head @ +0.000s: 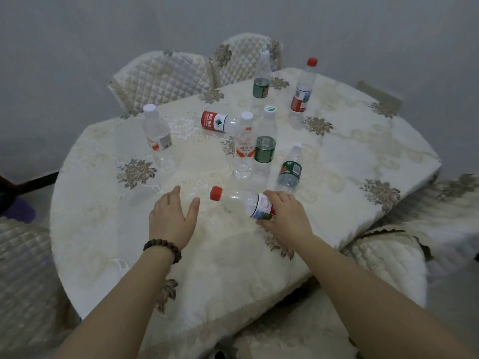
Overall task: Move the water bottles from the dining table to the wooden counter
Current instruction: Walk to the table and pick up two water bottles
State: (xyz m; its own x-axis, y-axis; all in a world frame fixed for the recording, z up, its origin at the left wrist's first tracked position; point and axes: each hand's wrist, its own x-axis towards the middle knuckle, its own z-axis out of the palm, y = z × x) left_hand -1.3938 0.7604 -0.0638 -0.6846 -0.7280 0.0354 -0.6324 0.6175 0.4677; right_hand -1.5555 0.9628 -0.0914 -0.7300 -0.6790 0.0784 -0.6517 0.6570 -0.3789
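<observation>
Several clear water bottles are spread over the dining table (108, 229), which has a cream embroidered cloth. A red-capped bottle (238, 200) lies on its side near the front, and my right hand (287, 218) grips its labelled lower half. My left hand (172, 216) hovers open just left of its cap, fingers spread, holding nothing. Behind stand a white-capped bottle with a red label (243, 149), two green-labelled bottles (265, 141) (290, 169), and a white-capped one at the left (156, 136). Another red-labelled bottle (220, 121) lies flat. Two more stand at the back (261, 76) (303, 86). The wooden counter is out of view.
Quilted chairs stand behind the table (160, 79) (246, 55), at the left (23, 275) and at the right (388, 255). A grey wall rises behind. A dark object sits on the floor at the far left (15, 185).
</observation>
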